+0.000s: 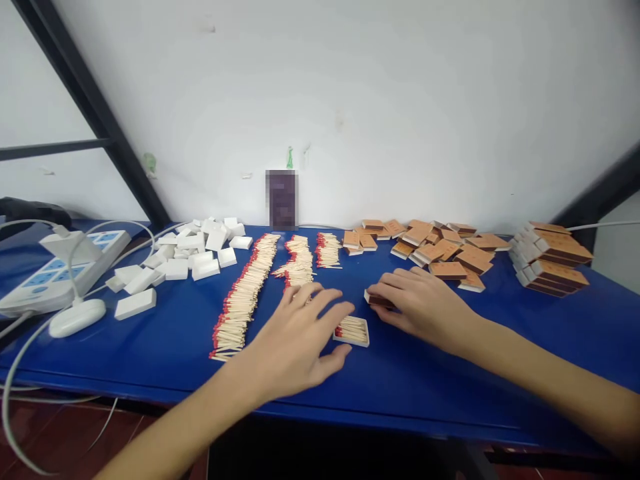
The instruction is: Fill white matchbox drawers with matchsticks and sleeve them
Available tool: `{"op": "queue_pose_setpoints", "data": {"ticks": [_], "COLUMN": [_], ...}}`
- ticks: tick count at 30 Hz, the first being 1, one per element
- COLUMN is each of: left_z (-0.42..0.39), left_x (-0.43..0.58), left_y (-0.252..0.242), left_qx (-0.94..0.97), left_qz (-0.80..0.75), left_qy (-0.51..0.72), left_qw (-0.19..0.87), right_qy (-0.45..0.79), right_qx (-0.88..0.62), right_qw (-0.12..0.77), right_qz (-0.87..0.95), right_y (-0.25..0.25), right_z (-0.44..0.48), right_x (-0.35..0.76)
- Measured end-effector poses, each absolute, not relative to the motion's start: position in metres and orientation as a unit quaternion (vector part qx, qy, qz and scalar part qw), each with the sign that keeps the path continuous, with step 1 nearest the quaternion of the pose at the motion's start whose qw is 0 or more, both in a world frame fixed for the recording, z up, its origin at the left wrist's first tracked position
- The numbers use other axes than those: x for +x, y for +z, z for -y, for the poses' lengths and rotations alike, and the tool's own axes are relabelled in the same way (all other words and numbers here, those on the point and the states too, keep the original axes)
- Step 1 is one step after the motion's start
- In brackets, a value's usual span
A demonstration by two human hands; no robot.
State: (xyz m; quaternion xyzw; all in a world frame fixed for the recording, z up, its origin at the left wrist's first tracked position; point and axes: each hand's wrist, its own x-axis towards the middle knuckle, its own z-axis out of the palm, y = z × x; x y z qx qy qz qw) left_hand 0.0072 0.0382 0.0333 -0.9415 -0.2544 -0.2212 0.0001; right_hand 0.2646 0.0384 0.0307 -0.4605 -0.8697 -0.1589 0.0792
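Observation:
My left hand [305, 337] is open, thumb and fingers apart, around the left side of a small white matchbox tray [361, 345]. The tray lies on the blue table, filled with red-tipped matches [351, 329]. I cannot see whether my fingers touch it. Just to the right, my right hand [417, 303] grips a matchbox sleeve [376, 300] between thumb and fingers, low over the table; most of it is covered by the hand. Long rows of loose matches [245, 293] lie left of and behind my left hand.
White trays [185, 250] are heaped at back left. Orange-brown sleeves [440, 247] lie piled at back right, beside stacked filled-looking matchboxes [553, 260]. A power strip [65, 273] with white cables and a white plug-like device [77, 318] occupies the left edge. A pixelated dark rectangle [283, 200] stands against the wall.

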Motion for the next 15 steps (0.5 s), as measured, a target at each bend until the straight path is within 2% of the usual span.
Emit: {"op": "queue_pose_setpoints", "data": {"ticks": [6,15], "left_z": [-0.074,-0.089], "left_x": [0.022,0.033], "left_y": [0.051,0.048], "left_qx": [-0.971,-0.973], "left_qz": [0.218,0.218], "left_qy": [-0.081,-0.067], "left_qw": [0.051,0.045], "right_qy": [-0.015,0.101], "right_qx": [-0.442,-0.484], "right_qw": [0.133,0.152], "right_qz": [0.887,0.856], "right_y": [0.022,0.025], "right_z": [-0.027,-0.011], "right_x": [0.287,0.279]}}
